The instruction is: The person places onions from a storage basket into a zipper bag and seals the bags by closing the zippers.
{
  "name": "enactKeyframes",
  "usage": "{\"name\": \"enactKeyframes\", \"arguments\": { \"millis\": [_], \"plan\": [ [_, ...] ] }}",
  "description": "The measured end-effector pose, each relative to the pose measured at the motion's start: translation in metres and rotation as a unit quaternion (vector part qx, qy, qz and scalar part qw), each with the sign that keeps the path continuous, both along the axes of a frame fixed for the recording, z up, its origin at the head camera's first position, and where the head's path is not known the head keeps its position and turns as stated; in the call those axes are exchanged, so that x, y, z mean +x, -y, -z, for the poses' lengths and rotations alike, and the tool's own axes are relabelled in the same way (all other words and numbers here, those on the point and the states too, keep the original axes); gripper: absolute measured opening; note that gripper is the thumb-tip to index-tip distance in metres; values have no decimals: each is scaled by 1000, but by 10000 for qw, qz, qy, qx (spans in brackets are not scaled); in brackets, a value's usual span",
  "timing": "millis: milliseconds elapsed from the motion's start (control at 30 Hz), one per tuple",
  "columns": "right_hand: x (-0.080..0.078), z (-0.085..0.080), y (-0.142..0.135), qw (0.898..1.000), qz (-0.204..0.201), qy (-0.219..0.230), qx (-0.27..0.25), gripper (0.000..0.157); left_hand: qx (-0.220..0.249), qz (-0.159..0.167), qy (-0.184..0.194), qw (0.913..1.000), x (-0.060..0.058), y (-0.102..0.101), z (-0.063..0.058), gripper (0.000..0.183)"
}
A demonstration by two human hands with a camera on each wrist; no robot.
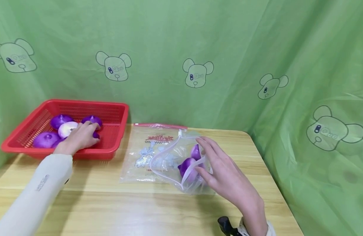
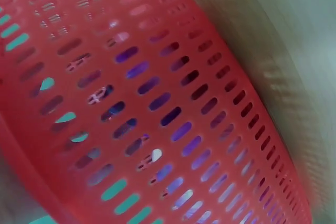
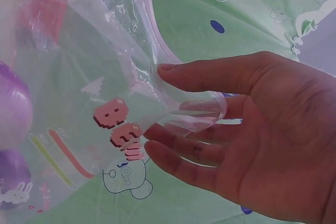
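Observation:
My left hand (image 1: 82,136) reaches into the red basket (image 1: 116,141), its thumb and fingers around a dark purple onion (image 1: 96,135) that they mostly hide. Several more purple onions (image 1: 47,140) lie there. At the right, a clear zip bag (image 1: 169,173) has its mouth spread towards the left, with purple onions (image 1: 187,167) inside. My right hand (image 1: 225,173) is at its rim, thumb and forefinger well apart. In the right wrist view, the thumb touches the rim and the extended fingers (image 3: 205,150) lie against the film. The left wrist view shows mainly the slotted basket wall.
Another clear printed zip bag (image 1: 134,157) with a red closure lies flat on the wooden table (image 1: 125,209), partly under the onion bag. A green curtain (image 1: 158,39) with bear-head drawings surrounds the back and sides. A black object (image 1: 225,225) is by my right wrist.

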State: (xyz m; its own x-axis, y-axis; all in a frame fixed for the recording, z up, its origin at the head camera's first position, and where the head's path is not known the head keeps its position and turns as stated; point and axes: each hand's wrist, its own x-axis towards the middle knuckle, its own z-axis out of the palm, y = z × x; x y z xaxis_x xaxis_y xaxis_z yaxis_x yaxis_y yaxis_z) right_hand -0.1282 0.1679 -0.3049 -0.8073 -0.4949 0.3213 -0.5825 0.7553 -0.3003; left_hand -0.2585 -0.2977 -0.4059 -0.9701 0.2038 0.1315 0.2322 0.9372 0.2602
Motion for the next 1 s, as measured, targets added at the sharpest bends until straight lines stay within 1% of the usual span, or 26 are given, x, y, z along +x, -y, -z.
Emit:
{"name": "enactKeyframes", "arguments": {
  "millis": [133,233,300,400,500,633,733,833,1000],
  "plan": [
    [0,0,-1,10000,-46,-9,-37,77,-135,52,547,9984,-2,5,0,51],
    [0,-1,-1,10000,-76,-19,-33,77,-163,90,869,9960,-3,6,1,60],
    [0,-1,-1,10000,-83,-18,-29,77,-148,42,962,9952,-5,6,1,64],
    [0,-1,-2,10000,-59,-8,-7,77,-28,-62,993,9950,-7,6,2,68],
    [0,-1,-3,10000,-33,11,1,77,141,-22,870,9961,-8,6,3,67],
    [0,0,-2,10000,-34,21,6,76,310,188,376,9986,-6,11,1,67],
    [0,0,-2,10000,-53,9,15,76,464,132,96,9988,-2,13,-3,69],
    [-1,0,-1,10000,-68,9,21,75,666,12,-61,9978,4,11,-6,71],
    [0,-1,-1,10000,-89,24,17,75,934,149,-356,9949,8,4,-8,70]
  ]
}}
